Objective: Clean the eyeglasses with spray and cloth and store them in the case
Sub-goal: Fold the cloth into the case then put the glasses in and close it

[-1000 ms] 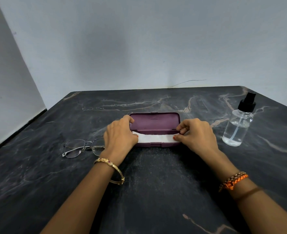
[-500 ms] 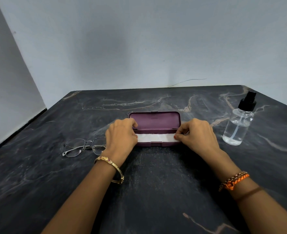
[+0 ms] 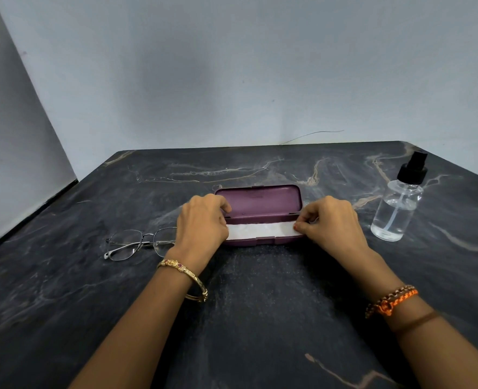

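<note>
Both hands are working at the open case (image 3: pixel 260 199): your left hand (image 3: pixel 202 224) and right hand (image 3: pixel 330 221) are pinching the cloth (image 3: pixel 260 231); glasses (image 3: pixel 136 244) and spray (image 3: pixel 397 209) are waiting untouched.

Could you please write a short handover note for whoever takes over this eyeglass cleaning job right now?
Left hand: resting on the left end of the open case, fingers at the lid edge.
Right hand: pinching the right end of the white cloth that lies in the case's tray.
Eyeglasses: on the table, left of the case, partly behind the left hand.
Spray bottle: upright, right of the case, untouched.
Done: case opened.
Left: lift out the cloth, spray and wipe the lenses, put the eyeglasses in the case, close it.
</note>
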{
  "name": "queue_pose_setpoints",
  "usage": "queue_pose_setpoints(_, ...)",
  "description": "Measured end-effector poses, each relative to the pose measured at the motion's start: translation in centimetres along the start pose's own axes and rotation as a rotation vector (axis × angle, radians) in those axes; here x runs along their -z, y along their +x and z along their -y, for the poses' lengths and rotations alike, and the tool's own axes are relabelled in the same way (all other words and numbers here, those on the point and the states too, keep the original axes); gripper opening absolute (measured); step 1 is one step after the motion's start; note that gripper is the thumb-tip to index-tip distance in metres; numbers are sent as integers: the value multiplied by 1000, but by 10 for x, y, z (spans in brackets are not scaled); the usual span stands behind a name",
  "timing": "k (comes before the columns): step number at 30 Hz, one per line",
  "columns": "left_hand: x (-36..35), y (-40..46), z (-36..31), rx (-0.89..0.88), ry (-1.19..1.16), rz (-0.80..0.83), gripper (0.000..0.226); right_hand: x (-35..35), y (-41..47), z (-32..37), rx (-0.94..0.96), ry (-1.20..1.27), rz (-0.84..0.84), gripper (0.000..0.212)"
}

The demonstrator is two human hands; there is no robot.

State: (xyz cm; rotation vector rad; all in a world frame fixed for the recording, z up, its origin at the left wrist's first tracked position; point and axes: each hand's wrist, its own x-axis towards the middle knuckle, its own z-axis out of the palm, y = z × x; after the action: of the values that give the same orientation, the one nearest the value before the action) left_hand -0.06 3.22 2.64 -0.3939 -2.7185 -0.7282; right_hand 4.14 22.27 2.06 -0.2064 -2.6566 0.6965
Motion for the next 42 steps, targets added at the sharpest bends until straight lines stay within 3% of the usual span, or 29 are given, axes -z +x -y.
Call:
queue_pose_setpoints(16, 8, 0, 0, 30, -4, -21, 13, 0, -2, 1, -13, 1, -139, 16)
queue_pose_setpoints(23, 10, 2, 1, 30, -12, -84, 10, -7, -6, 7, 101, -31, -263, 18)
queue_pose_setpoints(27, 15, 4, 5, 9, -62, -211, 10, -18, -15, 23, 295, 16, -344, 9)
queue_pose_setpoints(32, 39, 5, 34, -49, -155, -494, 12, -26, -24, 39, 517, -42, -485, 22)
queue_pose_setpoints(35, 55, 2, 66, -41, -139, -588, 13, -36, -31, 50, 625, -75, -454, 26)
queue_pose_setpoints(39, 70, -6, 114, 101, -82, -533, 12, -50, -34, 69, 715, -118, -341, 24)
queue_pose_setpoints(42, 80, -14, 143, 251, -181, -401, 11, -58, -31, 84, 681, -160, -292, 18)
